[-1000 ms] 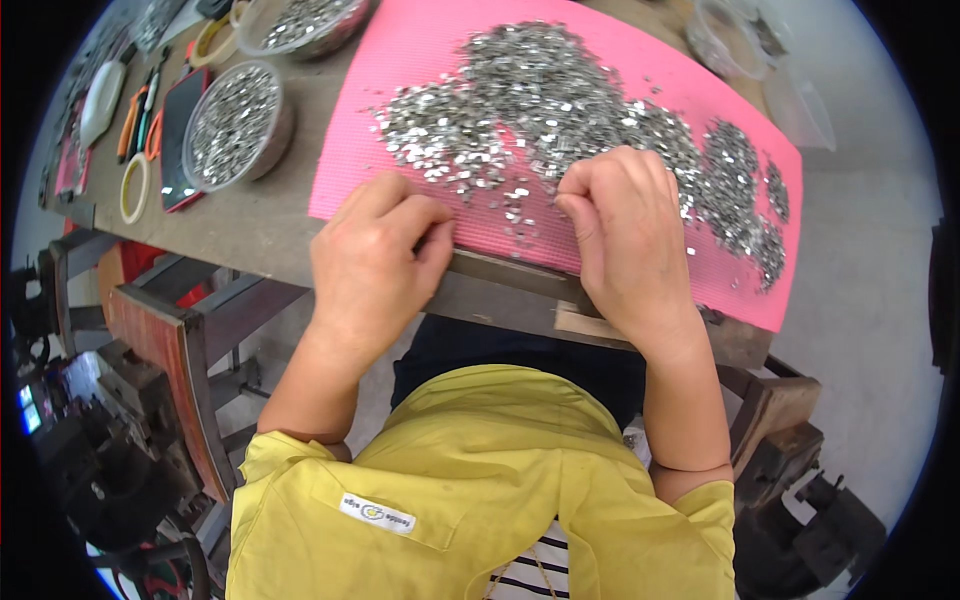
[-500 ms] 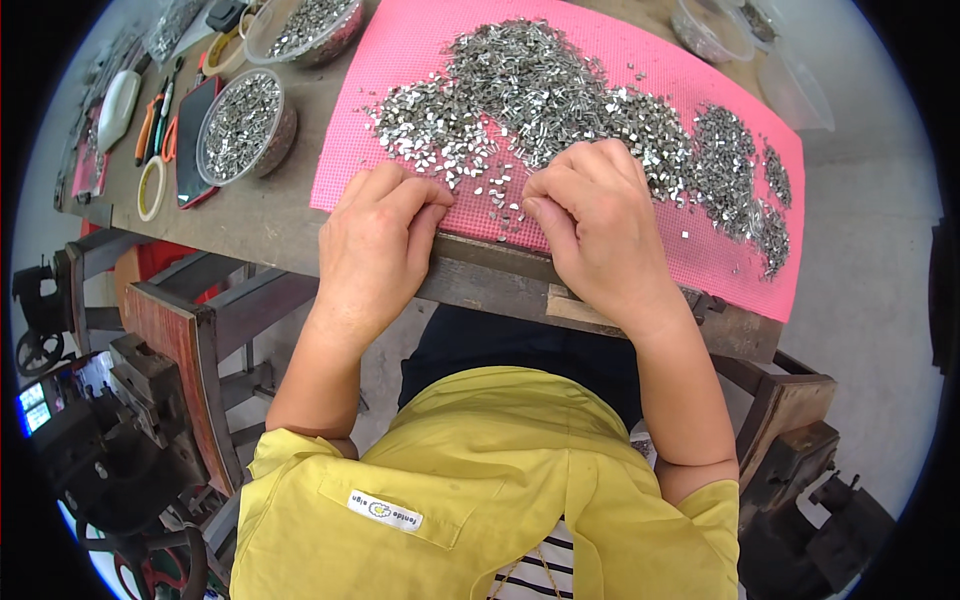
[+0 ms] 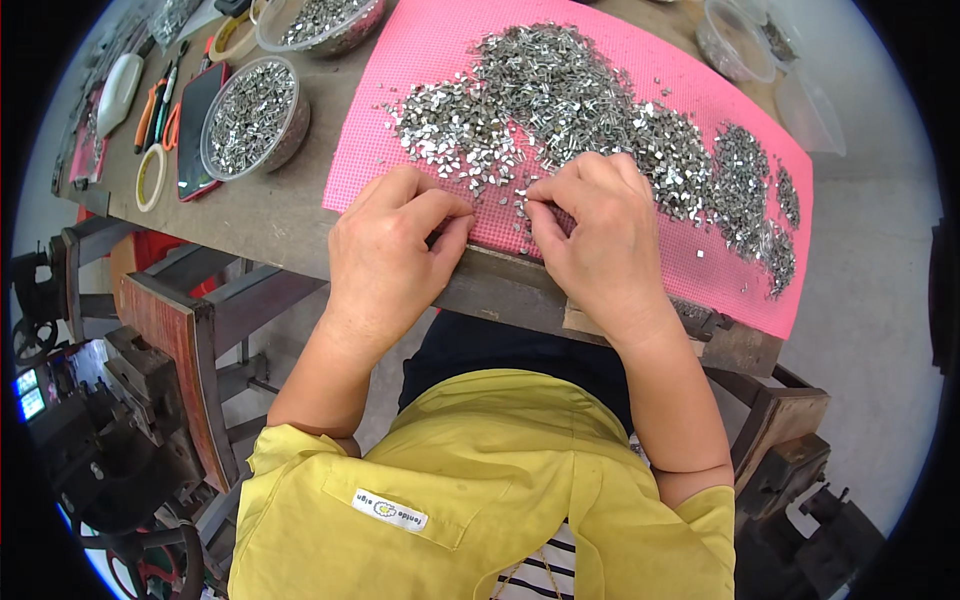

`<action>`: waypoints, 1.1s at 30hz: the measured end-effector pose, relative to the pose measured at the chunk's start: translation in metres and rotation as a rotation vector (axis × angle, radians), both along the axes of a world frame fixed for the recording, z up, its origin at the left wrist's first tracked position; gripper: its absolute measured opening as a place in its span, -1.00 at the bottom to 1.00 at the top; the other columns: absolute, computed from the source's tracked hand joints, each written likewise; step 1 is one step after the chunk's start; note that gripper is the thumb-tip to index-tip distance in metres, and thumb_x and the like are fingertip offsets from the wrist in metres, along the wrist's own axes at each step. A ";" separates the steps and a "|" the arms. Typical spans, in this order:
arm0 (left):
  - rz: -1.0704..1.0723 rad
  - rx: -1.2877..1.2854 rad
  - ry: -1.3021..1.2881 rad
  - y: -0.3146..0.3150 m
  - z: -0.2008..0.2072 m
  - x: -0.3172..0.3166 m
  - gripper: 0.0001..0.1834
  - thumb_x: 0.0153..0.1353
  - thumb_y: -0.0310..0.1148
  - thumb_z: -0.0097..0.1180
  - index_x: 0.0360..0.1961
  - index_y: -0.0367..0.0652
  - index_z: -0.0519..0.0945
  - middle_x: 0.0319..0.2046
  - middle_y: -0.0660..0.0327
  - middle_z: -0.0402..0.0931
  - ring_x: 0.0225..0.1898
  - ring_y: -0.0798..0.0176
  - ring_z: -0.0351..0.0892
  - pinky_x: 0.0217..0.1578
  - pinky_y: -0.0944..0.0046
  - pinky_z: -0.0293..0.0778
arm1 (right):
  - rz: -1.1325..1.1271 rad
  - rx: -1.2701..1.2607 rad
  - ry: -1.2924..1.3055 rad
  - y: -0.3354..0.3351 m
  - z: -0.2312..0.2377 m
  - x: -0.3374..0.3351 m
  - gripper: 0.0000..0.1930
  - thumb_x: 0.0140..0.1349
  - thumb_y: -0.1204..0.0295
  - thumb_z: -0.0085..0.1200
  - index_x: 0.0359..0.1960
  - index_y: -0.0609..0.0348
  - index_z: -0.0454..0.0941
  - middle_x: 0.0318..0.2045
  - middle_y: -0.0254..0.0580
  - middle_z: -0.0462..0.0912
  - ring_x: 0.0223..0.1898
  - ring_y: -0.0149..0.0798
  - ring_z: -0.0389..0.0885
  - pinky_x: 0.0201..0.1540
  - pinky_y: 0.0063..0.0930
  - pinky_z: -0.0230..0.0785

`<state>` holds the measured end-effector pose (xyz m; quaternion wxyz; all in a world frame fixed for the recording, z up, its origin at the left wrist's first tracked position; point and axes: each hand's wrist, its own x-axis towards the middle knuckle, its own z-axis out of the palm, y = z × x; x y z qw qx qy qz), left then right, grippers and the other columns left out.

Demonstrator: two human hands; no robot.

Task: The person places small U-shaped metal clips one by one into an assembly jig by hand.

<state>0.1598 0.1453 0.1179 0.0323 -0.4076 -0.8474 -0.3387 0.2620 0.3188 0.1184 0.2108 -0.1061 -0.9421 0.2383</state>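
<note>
A large heap of small silvery metal pieces (image 3: 550, 85) spreads over a pink textured mat (image 3: 370, 130) on the workbench. My left hand (image 3: 392, 245) hovers at the mat's near edge, thumb and fingers pinched together; anything between them is too small to make out. To its right, my right hand (image 3: 600, 230) is over the near side of the heap, its thumb and forefinger closed in a pinch. A small metal piece seems to be at those fingertips, but I cannot tell whether it is held. A few loose pieces lie on the mat between my hands.
Left of the mat stands a clear plastic bowl (image 3: 255, 118) full of metal pieces, with another bowl (image 3: 318, 25) behind. A phone (image 3: 203, 125), a tape roll (image 3: 151, 178) and orange-handled pliers (image 3: 150, 115) lie farther left. Another clear tub (image 3: 735, 45) is at the far right.
My left hand has shifted right, toward my right hand, still pinched. The right hand's fingers have moved slightly. The whole bench view has shifted a little to the right.
</note>
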 end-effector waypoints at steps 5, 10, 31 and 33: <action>0.004 -0.015 0.042 0.000 -0.001 0.001 -0.89 -0.01 -0.45 0.40 -0.44 -0.04 0.69 -0.39 0.30 0.53 -0.31 0.14 0.62 -0.34 0.13 0.55 | 0.015 0.173 -0.026 -0.009 0.007 -0.001 -0.93 0.01 0.52 0.28 -0.52 0.13 0.61 -0.41 -0.26 0.50 -0.20 -0.11 0.49 -0.12 -0.19 0.30; -0.021 -0.051 0.025 0.000 0.002 -0.002 -0.89 0.03 -0.45 0.37 -0.42 -0.05 0.66 -0.39 0.29 0.52 -0.32 0.12 0.61 -0.34 0.12 0.54 | 0.025 0.189 -0.047 -0.012 0.007 -0.006 -0.91 -0.01 0.52 0.27 -0.53 0.14 0.57 -0.39 -0.23 0.50 -0.18 -0.11 0.49 -0.11 -0.18 0.30; -0.316 0.208 -0.485 0.034 0.014 0.032 -0.92 0.15 -0.58 0.26 -0.31 -0.25 0.63 -0.37 0.19 0.58 -0.36 0.23 0.58 -0.31 0.29 0.48 | -0.164 -0.309 0.063 0.048 0.013 0.140 -0.88 0.30 0.68 0.00 -0.19 0.22 0.44 -0.25 -0.08 0.54 -0.23 -0.08 0.49 -0.06 -0.28 0.34; -0.400 0.210 -0.380 0.047 0.014 0.043 -0.89 0.07 -0.60 0.29 -0.36 -0.23 0.64 -0.37 0.17 0.60 -0.33 0.17 0.63 -0.28 0.25 0.52 | -0.198 -0.280 0.074 0.048 0.012 0.154 -0.83 0.22 0.69 0.04 -0.19 0.20 0.45 -0.24 -0.10 0.57 -0.21 -0.05 0.51 -0.04 -0.24 0.33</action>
